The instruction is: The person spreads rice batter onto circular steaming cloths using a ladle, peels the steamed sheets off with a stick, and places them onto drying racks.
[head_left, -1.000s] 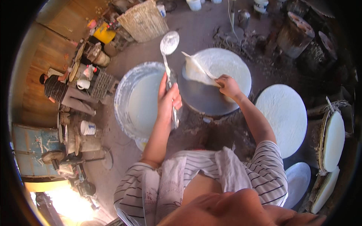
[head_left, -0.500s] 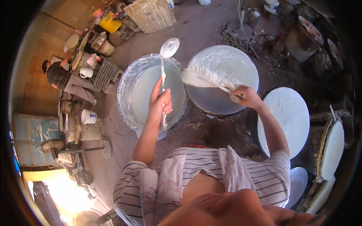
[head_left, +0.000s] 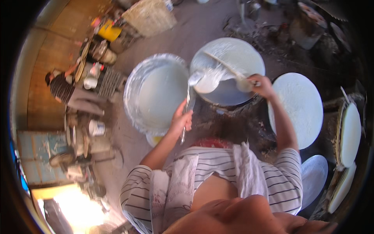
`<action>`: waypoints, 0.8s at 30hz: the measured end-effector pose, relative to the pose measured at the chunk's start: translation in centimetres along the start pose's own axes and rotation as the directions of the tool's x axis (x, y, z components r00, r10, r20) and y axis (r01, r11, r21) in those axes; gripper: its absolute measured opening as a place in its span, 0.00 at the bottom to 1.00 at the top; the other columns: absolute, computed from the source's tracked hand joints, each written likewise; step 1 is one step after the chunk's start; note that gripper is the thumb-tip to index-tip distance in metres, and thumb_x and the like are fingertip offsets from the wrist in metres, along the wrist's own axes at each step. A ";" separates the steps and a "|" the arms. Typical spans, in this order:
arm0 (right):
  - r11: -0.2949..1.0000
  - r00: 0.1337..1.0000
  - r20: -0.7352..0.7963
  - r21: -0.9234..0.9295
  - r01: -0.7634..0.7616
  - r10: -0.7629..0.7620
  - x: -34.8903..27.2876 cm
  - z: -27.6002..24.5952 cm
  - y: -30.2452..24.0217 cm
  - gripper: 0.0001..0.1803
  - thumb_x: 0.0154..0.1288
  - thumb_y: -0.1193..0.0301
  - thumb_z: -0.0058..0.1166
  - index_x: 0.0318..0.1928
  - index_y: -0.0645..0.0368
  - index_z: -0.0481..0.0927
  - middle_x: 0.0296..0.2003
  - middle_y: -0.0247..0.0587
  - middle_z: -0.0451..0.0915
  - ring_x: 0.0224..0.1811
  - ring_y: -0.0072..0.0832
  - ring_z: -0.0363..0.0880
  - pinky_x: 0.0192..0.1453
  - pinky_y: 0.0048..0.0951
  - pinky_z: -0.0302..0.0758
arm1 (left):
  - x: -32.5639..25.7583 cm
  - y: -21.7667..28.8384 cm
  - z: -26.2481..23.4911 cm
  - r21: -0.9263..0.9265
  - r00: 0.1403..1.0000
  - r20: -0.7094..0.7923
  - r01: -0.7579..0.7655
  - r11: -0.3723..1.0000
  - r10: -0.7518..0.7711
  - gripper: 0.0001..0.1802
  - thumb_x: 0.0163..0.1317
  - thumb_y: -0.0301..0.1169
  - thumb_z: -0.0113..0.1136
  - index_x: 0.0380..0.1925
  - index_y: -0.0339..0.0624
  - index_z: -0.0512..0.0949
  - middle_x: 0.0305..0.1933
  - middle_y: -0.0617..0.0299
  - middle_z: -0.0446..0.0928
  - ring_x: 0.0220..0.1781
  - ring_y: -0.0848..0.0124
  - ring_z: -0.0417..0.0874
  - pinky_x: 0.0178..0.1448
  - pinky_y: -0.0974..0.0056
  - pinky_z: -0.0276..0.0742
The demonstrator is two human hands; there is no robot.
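Note:
My left hand (head_left: 181, 119) grips the handle of a metal ladle (head_left: 193, 79) whose bowl is tipped over the left edge of a round griddle (head_left: 233, 97). A pool of white batter (head_left: 208, 82) lies on the griddle just under the ladle. My right hand (head_left: 263, 85) holds a long wooden spreader (head_left: 222, 64) that lies across the griddle, its far end toward the top left. A wide metal basin (head_left: 130, 97) filled with pale batter sits to the left of the griddle, beside my left hand.
A large white round sheet (head_left: 298, 109) lies right of the griddle, with more white discs (head_left: 350, 132) stacked at the far right. A woven basket (head_left: 150, 15) stands at the top. Another person (head_left: 62, 89) sits at the left among pots, cups and a yellow container (head_left: 109, 31).
The ladle came down from above the basin's far rim to the griddle's left edge, and fresh batter now lies there. My right hand moved the spreader across the griddle.

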State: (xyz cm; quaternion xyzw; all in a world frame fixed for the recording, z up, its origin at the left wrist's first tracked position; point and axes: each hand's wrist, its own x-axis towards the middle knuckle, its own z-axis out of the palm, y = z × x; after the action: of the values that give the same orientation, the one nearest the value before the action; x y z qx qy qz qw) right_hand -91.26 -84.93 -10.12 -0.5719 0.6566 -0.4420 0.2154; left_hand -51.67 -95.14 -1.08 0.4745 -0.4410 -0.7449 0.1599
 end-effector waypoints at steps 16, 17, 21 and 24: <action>0.973 0.923 -0.383 -0.190 -0.129 0.048 -18.3 11.5 -10.7 0.21 0.47 0.85 0.54 0.44 0.58 0.84 0.43 0.36 0.82 0.43 0.33 0.80 0.48 0.33 0.78 | -3.0 6.1 -2.8 -0.149 0.894 0.424 -0.093 0.985 0.148 0.35 0.71 0.28 0.48 0.75 0.60 0.49 0.18 0.71 0.60 0.12 0.82 0.59 0.15 0.74 0.56; 0.986 0.846 -0.507 0.102 -0.132 0.166 -19.0 14.2 -11.9 0.21 0.49 0.85 0.54 0.46 0.59 0.83 0.43 0.33 0.82 0.43 0.29 0.80 0.46 0.30 0.78 | -3.6 7.8 -4.3 -0.203 0.854 0.479 -0.117 0.972 0.203 0.34 0.72 0.29 0.47 0.75 0.60 0.49 0.18 0.71 0.59 0.11 0.83 0.58 0.14 0.75 0.56; 0.527 0.750 -0.171 0.808 -0.265 0.639 -3.0 28.3 -19.8 0.15 0.69 0.73 0.54 0.55 0.56 0.72 0.38 0.38 0.84 0.25 0.19 0.75 0.27 0.21 0.71 | -4.0 9.5 -8.0 -0.496 0.784 0.516 -0.056 0.867 0.346 0.29 0.74 0.31 0.44 0.73 0.65 0.54 0.21 0.72 0.58 0.12 0.86 0.57 0.14 0.78 0.57; 0.476 0.723 -0.267 0.874 -0.097 0.637 4.0 39.7 -15.7 0.13 0.74 0.69 0.48 0.55 0.54 0.68 0.29 0.37 0.79 0.16 0.19 0.68 0.17 0.23 0.64 | -4.0 9.1 -11.5 -0.614 0.700 0.618 0.144 0.776 0.358 0.27 0.76 0.31 0.42 0.71 0.70 0.57 0.21 0.74 0.57 0.12 0.87 0.56 0.13 0.79 0.56</action>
State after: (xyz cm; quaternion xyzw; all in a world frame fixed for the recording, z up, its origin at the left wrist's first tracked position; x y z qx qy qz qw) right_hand -52.22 -101.25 -16.74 -0.0833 0.5205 -0.7774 0.3433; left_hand -41.52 -103.42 6.71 0.0440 -0.2258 -0.9580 0.1714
